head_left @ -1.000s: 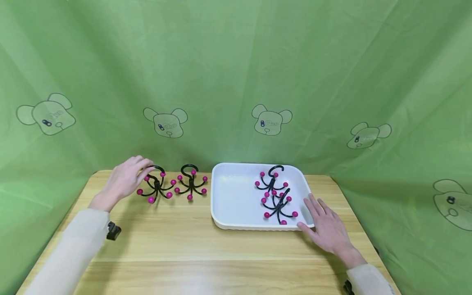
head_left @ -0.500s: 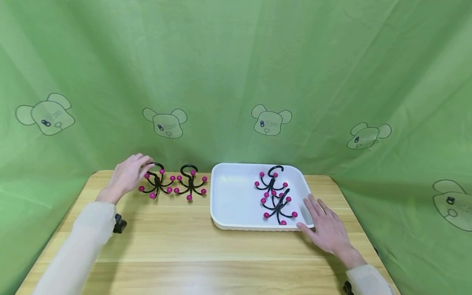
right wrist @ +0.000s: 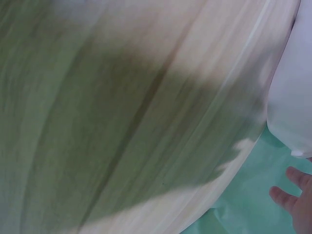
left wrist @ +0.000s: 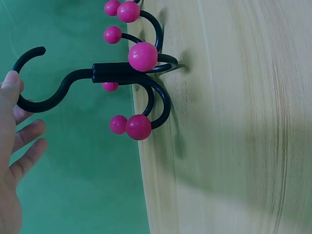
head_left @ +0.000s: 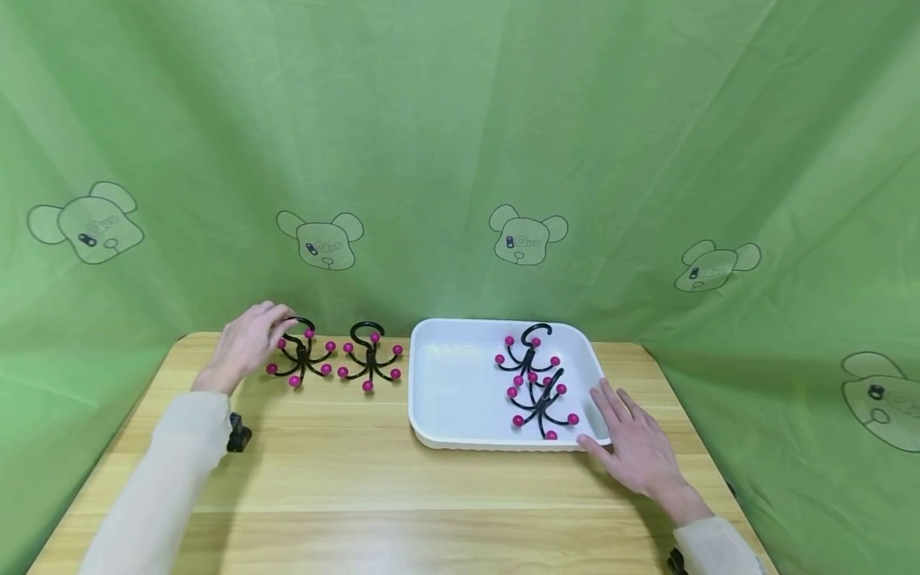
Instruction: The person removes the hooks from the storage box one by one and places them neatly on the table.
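Note:
At the table's far left, my left hand (head_left: pixel 247 342) pinches the curved top of a black hanger hook (head_left: pixel 302 355) with several arms tipped by pink balls. The left wrist view shows thumb and finger on the curve of this hanger hook (left wrist: pixel 117 73), its other fingers loosely bent; whether its arms touch the table I cannot tell. A second hanger hook (head_left: pixel 370 359) stands just right of it. Two more, a rear hanger hook (head_left: pixel 530 355) and a front hanger hook (head_left: pixel 544 406), are in the white tray (head_left: pixel 453 443). My right hand (head_left: pixel 640 447) lies with fingers spread at the tray's right front corner.
A wooden table (head_left: pixel 402 511) carries everything. Green cloth (head_left: pixel 431 160) with bear-head prints hangs behind it and along both sides. The left half of the tray's floor shows bare white.
My left hand, with the hanger hook, has shifted slightly toward the back of the table. My right hand, the tray and the other hanger hooks have stayed put.

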